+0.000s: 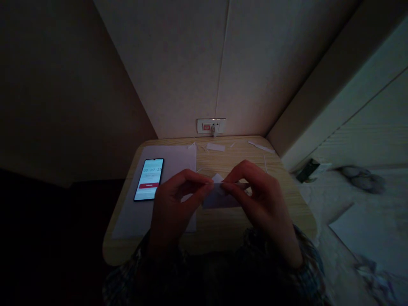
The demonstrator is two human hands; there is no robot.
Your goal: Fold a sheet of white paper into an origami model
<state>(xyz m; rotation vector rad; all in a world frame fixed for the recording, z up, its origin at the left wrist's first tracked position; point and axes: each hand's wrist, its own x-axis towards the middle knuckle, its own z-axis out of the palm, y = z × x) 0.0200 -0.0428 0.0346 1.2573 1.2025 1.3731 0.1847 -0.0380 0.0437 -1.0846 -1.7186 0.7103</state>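
Holds a small pale white piece of paper, apparently folded, between both hands over the light wood-grain tabletop. Pinches its upper edge at the left end with the left hand, with thumb and forefinger pressed together. Grips the same edge farther right with the right hand — again narrowly, between thumb and forefinger. Cannot tell, in such dim light, the exact shape of the fold.

Has a black rectangular smartphone, lit with digits and a red button, just beside the left hand, lying on a large flat white paper sheet. Has a small white rectangular scrap and narrow white paper strips near the tabletop's far edge. Faces a white wall socket plate just beyond — and, off to the right, white quilted bedding with a dark green box on top.
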